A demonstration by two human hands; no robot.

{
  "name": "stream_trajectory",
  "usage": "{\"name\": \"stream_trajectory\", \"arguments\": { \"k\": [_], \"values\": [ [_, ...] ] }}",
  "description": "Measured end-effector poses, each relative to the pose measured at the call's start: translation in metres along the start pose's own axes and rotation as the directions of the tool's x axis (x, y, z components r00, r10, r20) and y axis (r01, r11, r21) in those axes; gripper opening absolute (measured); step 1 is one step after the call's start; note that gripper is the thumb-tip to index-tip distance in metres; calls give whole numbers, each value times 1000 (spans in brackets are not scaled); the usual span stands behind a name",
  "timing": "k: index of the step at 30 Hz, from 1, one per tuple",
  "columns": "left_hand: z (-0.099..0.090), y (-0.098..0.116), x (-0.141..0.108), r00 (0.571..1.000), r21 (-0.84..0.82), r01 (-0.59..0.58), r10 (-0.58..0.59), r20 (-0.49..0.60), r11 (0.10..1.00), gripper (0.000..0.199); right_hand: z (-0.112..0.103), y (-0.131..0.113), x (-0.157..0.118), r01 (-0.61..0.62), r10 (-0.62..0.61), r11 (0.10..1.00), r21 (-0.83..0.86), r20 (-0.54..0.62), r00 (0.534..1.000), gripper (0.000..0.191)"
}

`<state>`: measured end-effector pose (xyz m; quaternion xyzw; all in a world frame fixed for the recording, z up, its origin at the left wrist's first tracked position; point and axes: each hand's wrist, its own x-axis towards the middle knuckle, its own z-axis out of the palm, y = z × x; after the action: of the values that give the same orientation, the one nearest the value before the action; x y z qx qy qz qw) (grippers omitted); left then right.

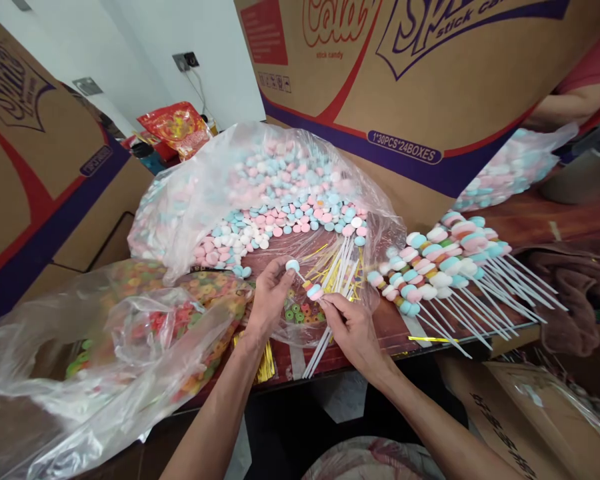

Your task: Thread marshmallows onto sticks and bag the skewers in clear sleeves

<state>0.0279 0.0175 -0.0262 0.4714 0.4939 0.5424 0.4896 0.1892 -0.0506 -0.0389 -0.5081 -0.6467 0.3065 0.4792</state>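
Note:
My left hand pinches a white-and-blue marshmallow at the upper end of a thin stick. My right hand grips the same candy skewer lower down, just under a pink-and-blue marshmallow and yellow and orange gummy rings. Beneath both hands lie loose white sticks, gold twist ties and green and orange gummy rings. Just beyond, pink, blue and white marshmallows spill from a large clear plastic bag.
Finished-looking marshmallow skewers are stacked at the right, beside a brown cloth. A plastic bag of gummy rings lies at the left. Large cartons stand behind. Another person's arm shows at the far right.

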Motion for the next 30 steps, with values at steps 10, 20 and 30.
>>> {"name": "stream_trajectory", "arguments": {
  "k": [10, 20, 30],
  "values": [
    [-1, -2, -6, 994, 55, -107, 108, -31, 993, 22, -1, 1, 0, -16, 15, 1000, 7, 44, 999, 26],
    [6, -2, -21, 910, 513, -396, 399, 111, 762, 22, -3, 2, -2, -84, 83, 996, 21, 57, 995, 26],
    [31, -5, -44, 953, 473, -301, 267, 140, 828, 28, -7, 2, -3, -134, 134, 989, 62, 2, 991, 27]
  ]
}}
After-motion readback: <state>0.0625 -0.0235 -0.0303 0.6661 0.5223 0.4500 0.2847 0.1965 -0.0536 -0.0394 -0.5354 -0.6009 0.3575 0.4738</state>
